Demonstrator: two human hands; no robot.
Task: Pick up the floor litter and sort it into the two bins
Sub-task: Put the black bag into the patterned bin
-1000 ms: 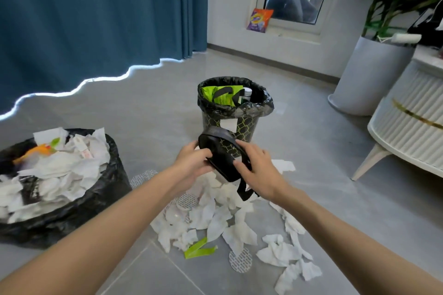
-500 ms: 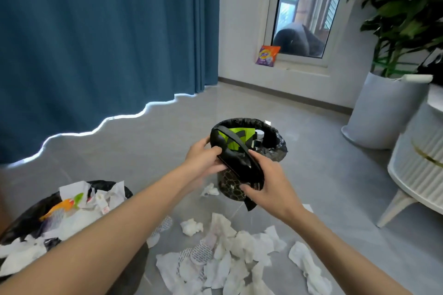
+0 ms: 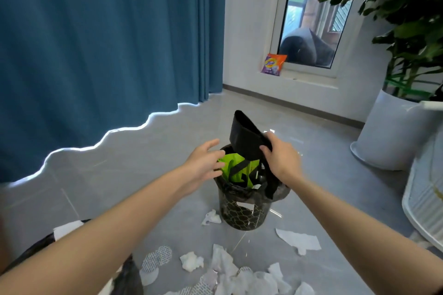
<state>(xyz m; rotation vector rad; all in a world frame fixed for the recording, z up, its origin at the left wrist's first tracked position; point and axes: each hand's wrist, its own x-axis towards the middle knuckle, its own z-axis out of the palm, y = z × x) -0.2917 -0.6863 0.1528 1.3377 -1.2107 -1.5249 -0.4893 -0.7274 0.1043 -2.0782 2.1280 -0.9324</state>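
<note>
Right hand (image 3: 281,161) grips a black pouch (image 3: 247,139), tilted above the bin (image 3: 239,215); what seems its strap (image 3: 241,167) trails inside, over a green bag (image 3: 226,165). Left hand (image 3: 203,163) hovers open, fingers spread, at the rim. Paper scraps (image 3: 239,275) litter the floor (image 3: 143,163) near the bin.

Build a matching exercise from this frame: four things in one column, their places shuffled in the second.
1. flat black fabric pouch
2. lime-green bag
3. orange and purple packet
4. torn white paper scraps

A. lying on the grey floor
B. inside the small black-lined bin
C. on the white window sill
D. gripped by the right hand

Pairs: 1-D, 2-B, 3-C, 4-A
</note>
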